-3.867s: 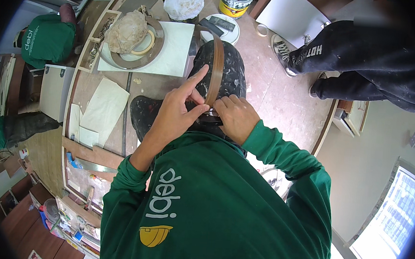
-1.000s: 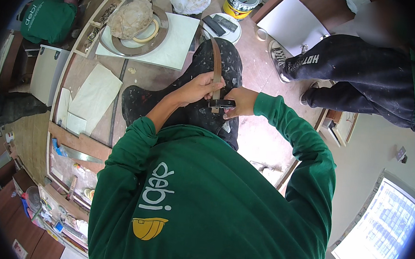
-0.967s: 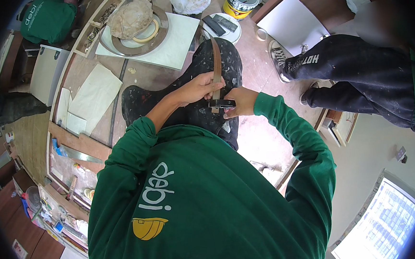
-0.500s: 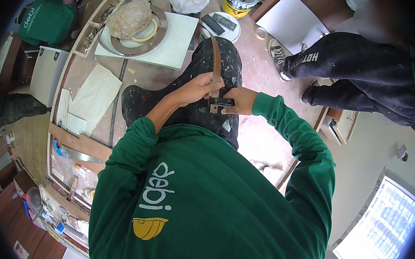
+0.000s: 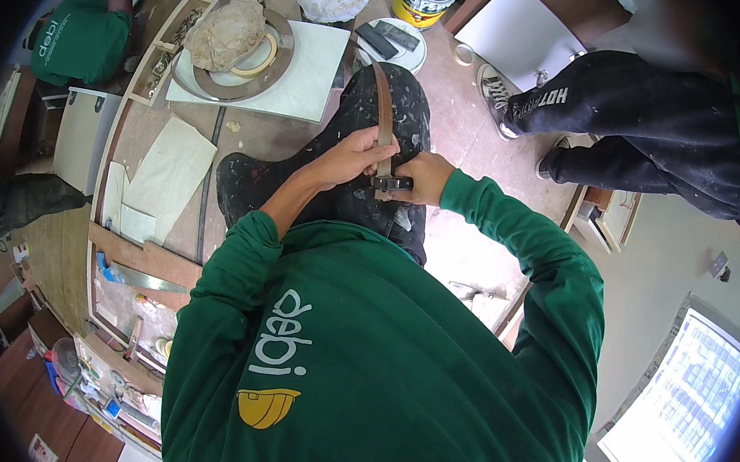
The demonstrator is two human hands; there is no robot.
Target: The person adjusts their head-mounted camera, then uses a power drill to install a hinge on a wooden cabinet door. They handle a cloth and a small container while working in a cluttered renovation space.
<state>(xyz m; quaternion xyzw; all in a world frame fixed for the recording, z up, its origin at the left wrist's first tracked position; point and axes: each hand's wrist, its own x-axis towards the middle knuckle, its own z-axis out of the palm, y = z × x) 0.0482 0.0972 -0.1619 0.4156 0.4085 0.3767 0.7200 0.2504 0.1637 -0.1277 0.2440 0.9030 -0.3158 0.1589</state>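
A long, curved brown strip (image 5: 385, 103), belt-like in shape, lies over my dark, paint-spotted trouser leg (image 5: 409, 105). My left hand (image 5: 349, 157) pinches it around the middle, thumb on its face. Just below, my right hand (image 5: 426, 178) is closed around a black buckle-like piece (image 5: 393, 183) that crosses the strip close to its near end. The fingertips behind the strip are hidden, and whether the black piece is fastened to it I cannot tell.
Ahead to the left, a round grey ring and a crumpled lump (image 5: 227, 32) rest on a white board (image 5: 311, 98). A bucket (image 5: 422, 3) and a round white lid (image 5: 412, 60) stand further ahead. A handsaw (image 5: 148, 280) lies left. Another person's legs (image 5: 618, 120) are at right.
My right hand and the black piece have shifted slightly left across the strip, so less of its near end shows. My left hand keeps its grip.
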